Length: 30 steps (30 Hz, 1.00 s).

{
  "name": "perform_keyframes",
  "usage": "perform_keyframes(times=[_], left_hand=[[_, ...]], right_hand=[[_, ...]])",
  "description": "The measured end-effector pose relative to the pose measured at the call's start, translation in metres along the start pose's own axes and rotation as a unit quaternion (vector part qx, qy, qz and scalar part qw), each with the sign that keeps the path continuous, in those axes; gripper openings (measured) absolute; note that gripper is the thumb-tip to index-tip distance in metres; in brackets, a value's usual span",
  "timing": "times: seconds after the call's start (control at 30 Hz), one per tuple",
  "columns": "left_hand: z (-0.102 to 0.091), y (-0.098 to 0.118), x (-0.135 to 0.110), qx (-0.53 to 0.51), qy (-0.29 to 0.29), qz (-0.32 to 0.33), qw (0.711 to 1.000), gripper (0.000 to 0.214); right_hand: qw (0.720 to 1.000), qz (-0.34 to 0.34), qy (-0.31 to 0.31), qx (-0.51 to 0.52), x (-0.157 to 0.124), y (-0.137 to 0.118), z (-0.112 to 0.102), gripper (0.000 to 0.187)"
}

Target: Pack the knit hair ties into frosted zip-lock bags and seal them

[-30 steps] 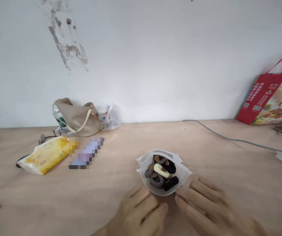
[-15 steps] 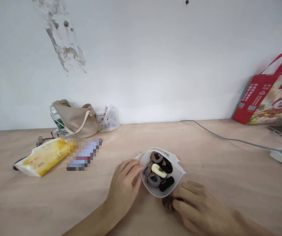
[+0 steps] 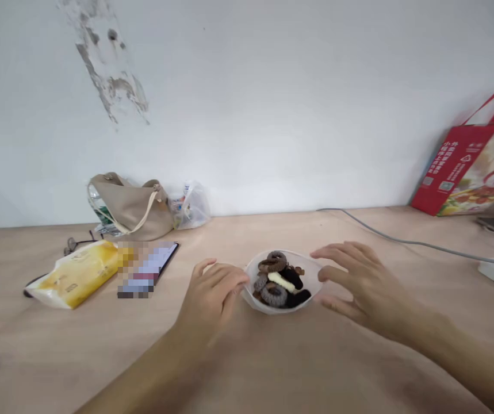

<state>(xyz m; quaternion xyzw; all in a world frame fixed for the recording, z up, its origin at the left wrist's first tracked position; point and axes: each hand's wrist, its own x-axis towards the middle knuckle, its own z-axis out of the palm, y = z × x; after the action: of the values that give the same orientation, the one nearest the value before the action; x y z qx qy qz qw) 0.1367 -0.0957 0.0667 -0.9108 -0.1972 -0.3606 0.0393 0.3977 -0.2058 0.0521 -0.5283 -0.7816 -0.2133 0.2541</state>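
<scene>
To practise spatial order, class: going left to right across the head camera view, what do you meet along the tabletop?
Yellow packet, left hand, white pouch of hair ties, right hand, red printed bag.

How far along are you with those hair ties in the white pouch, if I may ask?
Done so far: the hair ties lie inside the white pouch. In hand: the left hand and right hand are open at either side of it. Remaining: its mouth is open, with the ties showing.
</scene>
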Motion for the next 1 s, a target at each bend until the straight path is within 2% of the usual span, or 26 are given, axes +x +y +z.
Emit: perform_keyframes(times=[0.13,0.23,0.3,0.43,0.47,0.6,0.67,0.77,0.83,0.93,1.0], left_hand=[[-0.016,0.003,0.01,-0.044,-0.009,-0.035,0.998,0.02],[-0.025,0.015,0.014,-0.129,-0.025,-0.088,0.987,0.016],[-0.027,0.02,0.016,-0.164,-0.026,-0.109,0.98,0.016],[-0.023,0.012,0.016,-0.182,0.036,-0.172,0.968,0.014],[-0.021,0.009,0.015,-0.185,0.05,-0.189,0.963,0.013],[-0.013,0.009,0.011,-0.203,0.1,-0.278,0.934,0.014],[-0.01,0.015,0.009,-0.229,0.117,-0.329,0.908,0.025],[-0.011,0.026,0.008,-0.259,0.111,-0.366,0.887,0.038],[-0.015,0.033,0.008,-0.252,0.103,-0.354,0.895,0.04],[-0.024,0.039,0.007,-0.222,0.081,-0.335,0.912,0.033],[-0.029,0.042,0.006,-0.208,0.056,-0.339,0.916,0.031]], right_hand=[[0.996,0.023,0.005,0.088,0.002,0.005,-0.012,0.011],[0.973,0.08,0.007,0.215,0.009,-0.01,-0.019,0.011],[0.96,0.12,0.003,0.255,0.012,-0.017,-0.021,0.015],[0.939,0.225,0.079,0.247,0.012,-0.008,-0.017,0.006],[0.933,0.247,0.081,0.249,0.01,-0.004,-0.016,0.011],[0.934,0.29,-0.013,0.21,0.007,-0.001,-0.013,0.021],[0.952,0.276,0.01,0.133,0.011,-0.014,-0.015,0.024],[0.981,0.155,0.103,0.062,0.029,-0.046,-0.018,0.027],[0.988,0.083,0.113,0.072,0.046,-0.069,-0.018,0.022],[0.992,0.045,0.104,0.048,0.068,-0.091,-0.012,0.015],[0.996,0.026,0.084,0.023,0.074,-0.097,-0.006,0.019]])
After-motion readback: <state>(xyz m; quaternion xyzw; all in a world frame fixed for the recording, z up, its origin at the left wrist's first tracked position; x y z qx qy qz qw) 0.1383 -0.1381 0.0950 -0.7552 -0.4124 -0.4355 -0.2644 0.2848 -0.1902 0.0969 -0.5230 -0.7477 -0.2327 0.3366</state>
